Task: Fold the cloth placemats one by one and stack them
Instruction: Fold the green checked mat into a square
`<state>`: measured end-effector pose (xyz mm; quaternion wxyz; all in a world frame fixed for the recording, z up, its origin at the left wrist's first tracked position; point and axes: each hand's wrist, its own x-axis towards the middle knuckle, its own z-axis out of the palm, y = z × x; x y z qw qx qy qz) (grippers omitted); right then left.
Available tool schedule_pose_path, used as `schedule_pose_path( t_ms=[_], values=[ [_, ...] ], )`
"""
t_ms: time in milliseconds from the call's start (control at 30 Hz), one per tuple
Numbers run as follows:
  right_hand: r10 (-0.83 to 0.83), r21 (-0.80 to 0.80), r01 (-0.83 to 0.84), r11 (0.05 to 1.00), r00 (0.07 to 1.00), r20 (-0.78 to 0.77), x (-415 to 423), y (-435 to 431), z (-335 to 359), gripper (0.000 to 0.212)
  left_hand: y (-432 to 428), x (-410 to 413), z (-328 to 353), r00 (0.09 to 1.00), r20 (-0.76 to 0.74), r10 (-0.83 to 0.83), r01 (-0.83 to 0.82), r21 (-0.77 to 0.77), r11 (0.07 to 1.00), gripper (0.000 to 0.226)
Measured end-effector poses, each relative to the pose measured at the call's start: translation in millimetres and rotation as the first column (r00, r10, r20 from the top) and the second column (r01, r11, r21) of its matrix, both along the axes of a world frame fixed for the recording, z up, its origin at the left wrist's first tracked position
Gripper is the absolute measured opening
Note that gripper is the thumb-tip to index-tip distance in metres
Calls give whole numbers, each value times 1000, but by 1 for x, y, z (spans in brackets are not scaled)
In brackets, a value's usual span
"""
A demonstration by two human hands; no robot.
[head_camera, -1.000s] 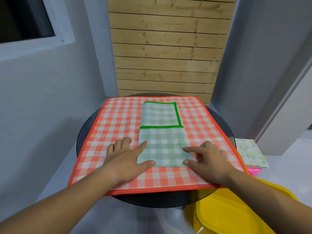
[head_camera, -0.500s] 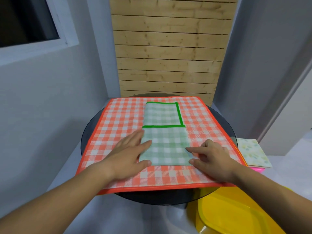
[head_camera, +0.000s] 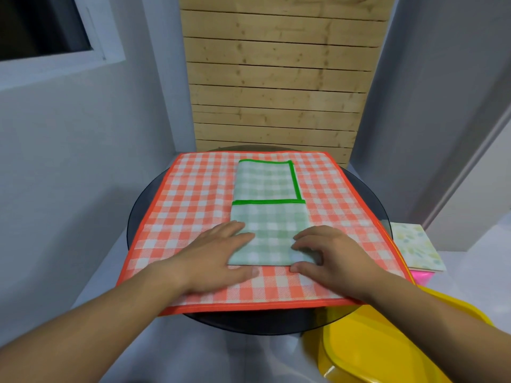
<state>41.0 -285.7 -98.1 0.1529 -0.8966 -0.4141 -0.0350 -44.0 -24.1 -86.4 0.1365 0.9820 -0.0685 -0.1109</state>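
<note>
A green checked placemat (head_camera: 269, 222) with a bright green border lies folded into a long strip on top of a spread orange checked placemat (head_camera: 193, 205). Both rest on a round dark glass table (head_camera: 367, 186). My left hand (head_camera: 218, 252) lies flat with straight fingers on the near left corner of the green placemat, thumb along its near edge. At the near right corner, my right hand (head_camera: 331, 252) pinches the cloth between curled fingers and thumb; that corner looks slightly raised.
A yellow plastic container (head_camera: 387, 341) sits low at the right, by the table's near edge. A pale floral folded cloth (head_camera: 414, 247) lies on a pink object (head_camera: 421, 277) right of the table. Grey walls and a wooden slat panel stand behind.
My left hand slid right onto the green placemat's near left corner and flattened. My right hand's fingers curled in and closed on the near right corner.
</note>
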Motion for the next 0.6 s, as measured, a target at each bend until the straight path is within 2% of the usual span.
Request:
schedule_pose_path(
  t_ms=[133, 267, 467, 600],
  values=[
    [69, -20, -67, 998, 991, 114, -3, 1, 1, 45, 0, -1, 1, 1000, 3, 18, -17, -29, 999, 83],
    [98, 33, -103, 994, 987, 131, -6, 2, 1, 45, -4, -3, 7, 999, 36, 35, -32, -74, 997, 87],
    [22, 220, -20, 975, 1000, -8, -7, 1, 9, 38, 2, -5, 8, 993, 80, 82, -70, -138, 988, 90],
    [6, 337, 44, 940, 989, -146, -7, 1, 26, 29, 9, -5, 7, 979, 146, 143, -98, -280, 955, 88]
  ],
)
